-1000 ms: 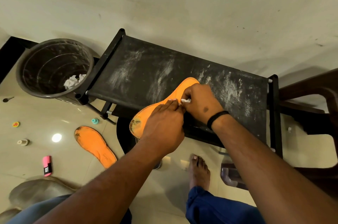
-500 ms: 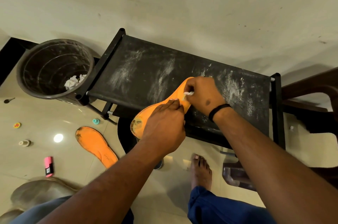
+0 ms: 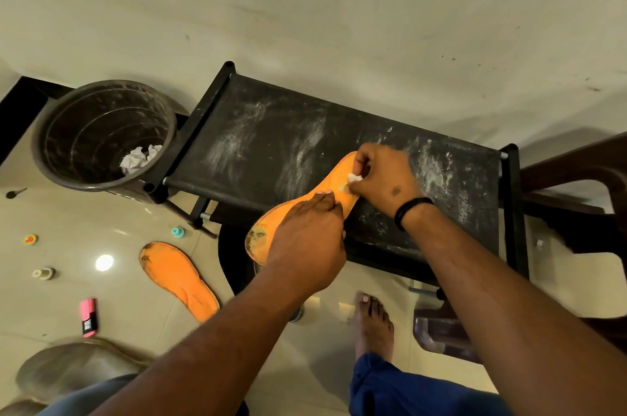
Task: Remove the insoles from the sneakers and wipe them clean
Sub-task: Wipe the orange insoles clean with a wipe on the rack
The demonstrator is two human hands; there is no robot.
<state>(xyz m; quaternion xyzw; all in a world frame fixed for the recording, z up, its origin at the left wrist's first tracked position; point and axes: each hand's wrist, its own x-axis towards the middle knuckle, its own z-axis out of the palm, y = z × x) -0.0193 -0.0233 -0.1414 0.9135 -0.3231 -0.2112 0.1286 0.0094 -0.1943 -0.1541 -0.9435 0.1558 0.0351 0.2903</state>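
An orange insole (image 3: 271,229) lies on the front edge of a dusty black rack top (image 3: 271,140), its dirty heel end sticking out toward me. My left hand (image 3: 307,246) presses down on its middle and holds it. My right hand (image 3: 383,178) pinches a small white tissue wad (image 3: 354,178) against the insole's far end. A second orange insole (image 3: 176,278) with a stained tip lies on the tiled floor to the left. No sneakers are visible.
A dark round bin (image 3: 101,134) with crumpled white paper stands left of the rack. A pink marker (image 3: 89,316) and small caps lie on the floor. My bare foot (image 3: 373,324) is below the rack. Brown furniture (image 3: 576,185) stands at right.
My right hand with the tissue has slid along the insole toward its far end. My left hand stays pressed on the insole's middle.
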